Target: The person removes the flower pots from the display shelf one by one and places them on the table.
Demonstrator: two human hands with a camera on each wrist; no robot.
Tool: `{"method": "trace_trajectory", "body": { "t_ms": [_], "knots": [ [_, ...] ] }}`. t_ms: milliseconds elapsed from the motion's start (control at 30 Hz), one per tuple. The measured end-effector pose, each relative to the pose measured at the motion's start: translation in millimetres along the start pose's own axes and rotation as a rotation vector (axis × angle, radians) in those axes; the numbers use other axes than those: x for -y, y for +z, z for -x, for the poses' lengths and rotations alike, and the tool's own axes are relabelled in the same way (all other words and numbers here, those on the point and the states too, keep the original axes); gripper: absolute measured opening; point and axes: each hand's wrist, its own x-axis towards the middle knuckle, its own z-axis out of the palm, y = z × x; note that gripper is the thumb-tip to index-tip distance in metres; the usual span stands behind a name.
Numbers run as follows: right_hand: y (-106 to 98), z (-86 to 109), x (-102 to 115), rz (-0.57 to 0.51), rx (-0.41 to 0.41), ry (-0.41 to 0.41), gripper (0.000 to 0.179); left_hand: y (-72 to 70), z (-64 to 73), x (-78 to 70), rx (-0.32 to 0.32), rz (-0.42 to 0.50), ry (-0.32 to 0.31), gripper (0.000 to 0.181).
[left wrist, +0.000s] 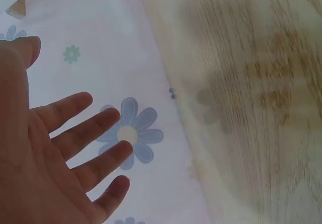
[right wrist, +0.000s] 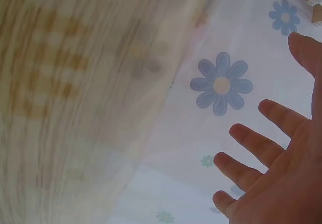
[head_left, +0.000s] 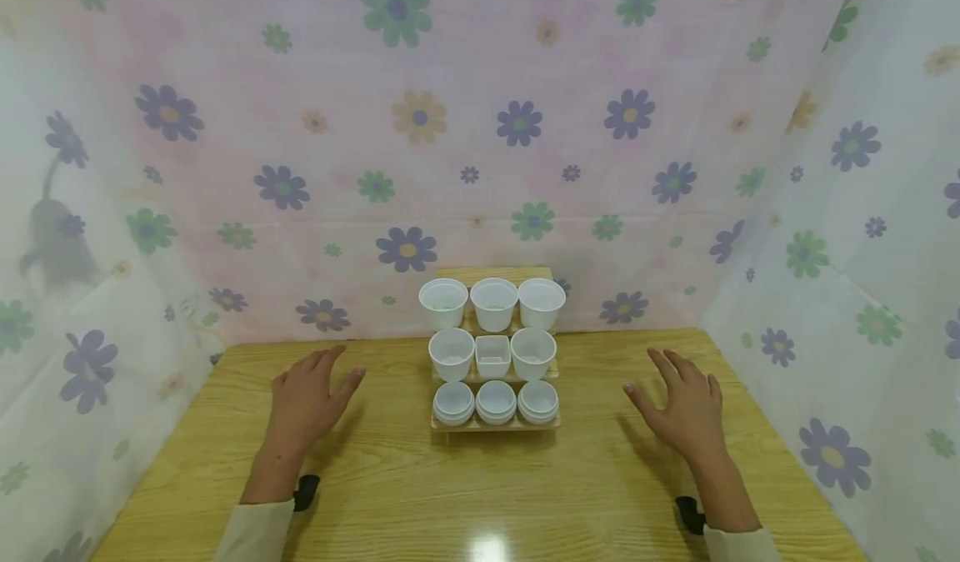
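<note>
In the head view a tiered wooden rack (head_left: 495, 428) stands mid-table, bearing white cups and tubs in three rows. Wide round cups (head_left: 494, 305) fill the top step. On the middle step a square cup (head_left: 492, 356) sits between two round cups (head_left: 452, 353). Short round tubs (head_left: 496, 402) line the bottom step. My left hand (head_left: 306, 399) hovers left of the rack, fingers spread and holding nothing. Right of the rack, my right hand (head_left: 684, 408) also hovers, apart from everything. Both wrist views show the loosely extended fingers of the left hand (left wrist: 75, 148) and right hand (right wrist: 276, 148).
The wooden table (head_left: 360, 495) runs back to a flowered cloth (head_left: 465, 128) hung behind it and along both sides. A black strap piece (head_left: 306, 493) shows at the left wrist, another (head_left: 689, 514) at the right. The rack's edge (left wrist: 17, 7) peeks into the left wrist view.
</note>
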Motion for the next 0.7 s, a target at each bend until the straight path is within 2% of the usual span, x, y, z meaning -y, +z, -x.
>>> {"method": "trace_trajectory", "body": {
  "t_ms": [300, 700],
  "knots": [
    [-2.7, -1.6, 7.5, -0.018, -0.041, -0.032, 0.070, 4.6, -2.4, -3.8, 0.027, 0.001, -0.004, 0.070],
    [-4.1, -1.8, 13.2, -0.025, -0.037, -0.038, 0.068, 9.8, 0.3, -16.8, 0.042, 0.065, 0.012, 0.069]
  ]
}}
